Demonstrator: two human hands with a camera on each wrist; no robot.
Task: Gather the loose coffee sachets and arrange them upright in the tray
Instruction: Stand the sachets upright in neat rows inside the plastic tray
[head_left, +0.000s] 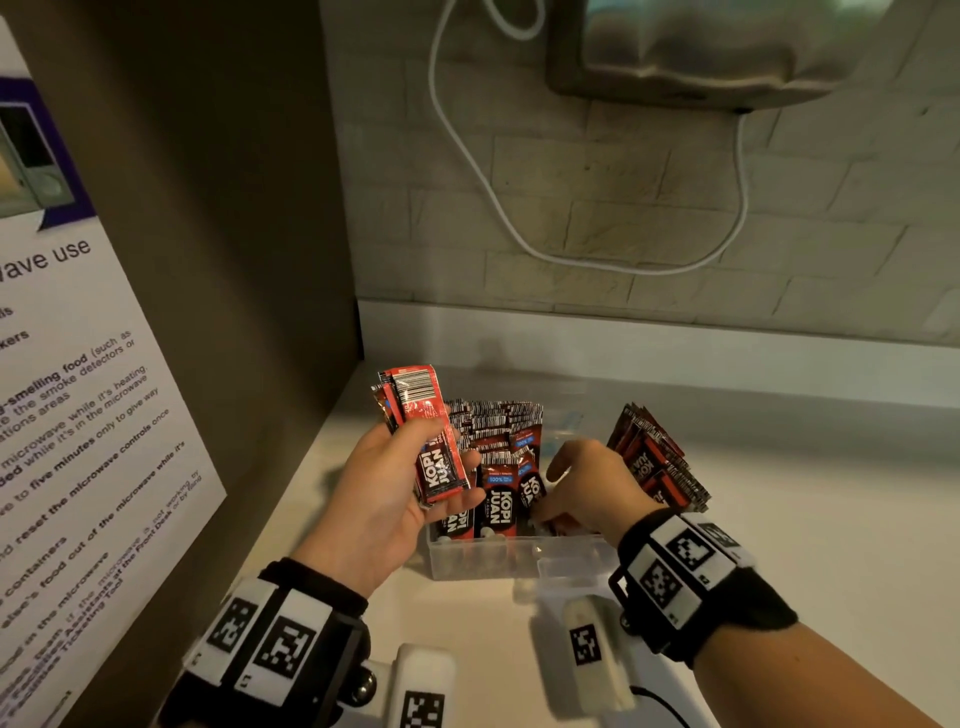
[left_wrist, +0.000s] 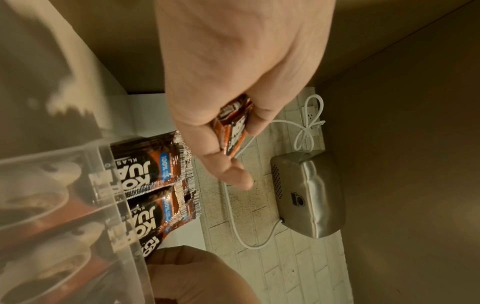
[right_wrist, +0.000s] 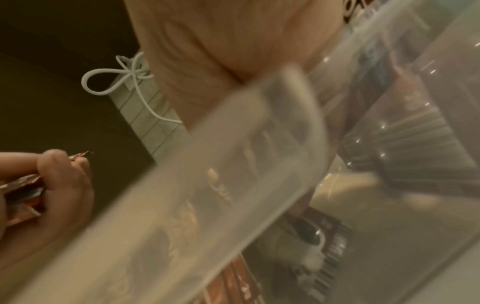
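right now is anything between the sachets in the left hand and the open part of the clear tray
Yes. The right hand reaches down into the clear plastic tray, in its near right part. The left hand holds a bundle of red and black coffee sachets above the tray's left edge, where upright sachets already fill the left side.

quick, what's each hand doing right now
Left hand: grips a bundle of sachets, held above the counter.
Right hand: reaching into the clear tray; its fingers are hidden, so cannot tell.
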